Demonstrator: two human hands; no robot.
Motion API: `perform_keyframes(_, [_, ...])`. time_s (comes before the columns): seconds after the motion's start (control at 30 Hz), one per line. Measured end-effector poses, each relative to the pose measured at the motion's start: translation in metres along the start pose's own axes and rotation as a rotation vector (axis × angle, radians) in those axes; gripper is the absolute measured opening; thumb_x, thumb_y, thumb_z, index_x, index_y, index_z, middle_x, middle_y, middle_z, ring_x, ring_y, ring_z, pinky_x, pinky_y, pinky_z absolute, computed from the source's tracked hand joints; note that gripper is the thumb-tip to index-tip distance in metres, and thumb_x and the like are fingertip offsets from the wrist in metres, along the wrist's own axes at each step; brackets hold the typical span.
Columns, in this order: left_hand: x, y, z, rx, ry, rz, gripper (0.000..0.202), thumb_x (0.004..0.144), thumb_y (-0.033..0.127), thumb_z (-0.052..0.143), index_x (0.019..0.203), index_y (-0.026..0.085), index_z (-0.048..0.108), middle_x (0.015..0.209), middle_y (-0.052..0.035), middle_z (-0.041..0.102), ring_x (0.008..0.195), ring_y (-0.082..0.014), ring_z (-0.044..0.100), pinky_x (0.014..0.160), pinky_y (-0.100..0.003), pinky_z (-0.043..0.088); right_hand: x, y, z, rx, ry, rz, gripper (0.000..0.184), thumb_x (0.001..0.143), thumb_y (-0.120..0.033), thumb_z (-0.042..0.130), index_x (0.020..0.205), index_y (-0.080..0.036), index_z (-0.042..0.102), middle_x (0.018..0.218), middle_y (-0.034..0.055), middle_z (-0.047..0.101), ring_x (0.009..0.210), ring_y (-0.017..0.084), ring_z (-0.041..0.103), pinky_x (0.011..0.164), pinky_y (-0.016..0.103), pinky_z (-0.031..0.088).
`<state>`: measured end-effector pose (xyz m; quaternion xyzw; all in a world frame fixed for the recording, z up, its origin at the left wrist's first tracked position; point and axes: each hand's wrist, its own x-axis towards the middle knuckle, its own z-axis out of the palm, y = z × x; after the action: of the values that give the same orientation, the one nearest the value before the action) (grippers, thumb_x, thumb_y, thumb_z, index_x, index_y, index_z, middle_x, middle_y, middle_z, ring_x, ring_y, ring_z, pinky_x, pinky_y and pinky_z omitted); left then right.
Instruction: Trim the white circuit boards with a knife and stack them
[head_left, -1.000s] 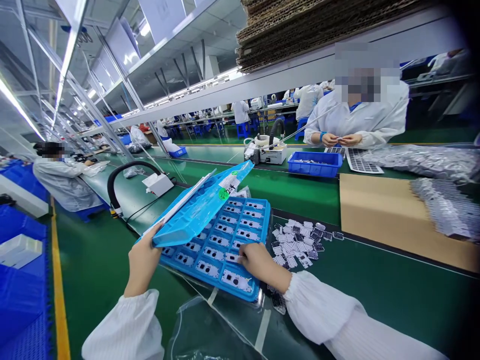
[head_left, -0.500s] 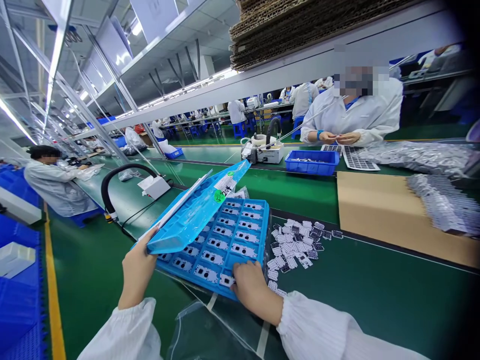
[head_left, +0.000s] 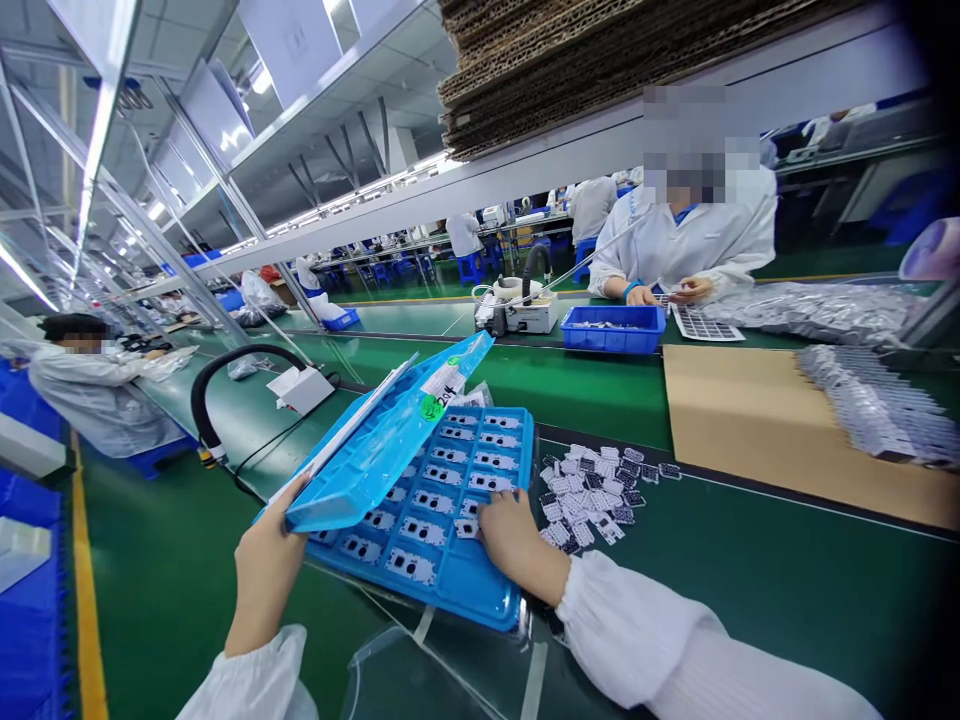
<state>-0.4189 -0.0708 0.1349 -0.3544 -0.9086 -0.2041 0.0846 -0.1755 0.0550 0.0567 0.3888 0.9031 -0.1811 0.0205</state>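
My left hand (head_left: 266, 550) is closed around the near end of a tilted, plastic-wrapped blue tray (head_left: 352, 475) with a green sticker and handwritten label. Beneath it lies a second blue tray (head_left: 480, 590), its compartments holding white circuit boards (head_left: 411, 566) with dark squares. Over the right column my right hand (head_left: 517, 535) has its fingers curled on a small white circuit board (head_left: 466, 528); the fingertips are partly hidden. The near right corner compartment is bare. Just right of the tray is a heap of small black and white pieces (head_left: 592, 490).
A blue bin (head_left: 611, 328) and a white device with a black hose (head_left: 525, 308) stand across the bench. Cardboard (head_left: 750, 410) with stacked metallic parts (head_left: 877, 400) lies right. Opposite sits a co-worker (head_left: 690, 240); another person (head_left: 97, 385) works far left. A shelf (head_left: 555, 140) crosses above.
My right hand has moved away from the near corner compartment, up the right column, and that corner now shows bare. My left hand still holds the tilted tray. The view has shifted slightly.
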Motion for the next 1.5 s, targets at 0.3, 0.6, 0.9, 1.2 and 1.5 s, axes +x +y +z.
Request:
perform_keyframes(0.3, [0.001,-0.002,-0.001,0.011,-0.012,0.005,0.046,0.082,0.026,0.047,0.127,0.027,0.054,0.099,-0.0050,0.069,0.081,-0.0234,0.062,0.066,-0.027,0.043,-0.002,0.014,-0.002,0.167,0.002,-0.129,0.024,0.087,-0.032,0.055,0.101,-0.013,0.058,0.101,0.0055,0.059,0.094,0.018,0.057,0.086,0.041,0.045])
perform_keyframes(0.6, [0.001,-0.003,-0.003,0.015,-0.038,-0.006,0.046,0.083,0.028,0.045,0.127,0.027,0.054,0.102,-0.0048,0.068,0.085,-0.0246,0.062,0.066,-0.027,0.043,0.031,0.053,-0.015,0.344,0.125,-0.077,0.031,0.088,-0.032,0.053,0.114,-0.014,0.053,0.113,0.0079,0.055,0.099,0.019,0.055,0.083,0.039,0.048])
perform_keyframes(0.9, [0.003,-0.001,-0.006,0.008,-0.068,-0.016,0.047,0.083,0.028,0.043,0.129,0.027,0.052,0.103,-0.0048,0.068,0.085,-0.0235,0.063,0.064,-0.026,0.045,0.037,0.043,-0.010,0.131,0.105,-0.014,0.027,0.087,-0.033,0.055,0.106,-0.014,0.058,0.113,0.0078,0.057,0.107,0.021,0.053,0.093,0.047,0.041])
perform_keyframes(1.2, [0.001,-0.006,-0.001,0.017,-0.062,-0.001,0.045,0.084,0.030,0.043,0.128,0.025,0.054,0.105,-0.0057,0.068,0.089,-0.0262,0.063,0.065,-0.028,0.046,0.020,0.026,-0.005,0.043,0.096,0.026,0.023,0.089,-0.033,0.052,0.100,-0.014,0.060,0.106,0.0065,0.060,0.105,0.020,0.054,0.095,0.046,0.039])
perform_keyframes(1.5, [0.001,-0.004,-0.006,-0.004,-0.058,-0.014,0.046,0.081,0.026,0.046,0.126,0.027,0.055,0.101,-0.0041,0.069,0.086,-0.0255,0.065,0.063,-0.027,0.046,0.038,0.039,-0.020,0.099,0.077,0.085,0.029,0.088,-0.035,0.054,0.107,-0.014,0.057,0.109,0.0072,0.058,0.101,0.020,0.056,0.089,0.044,0.044])
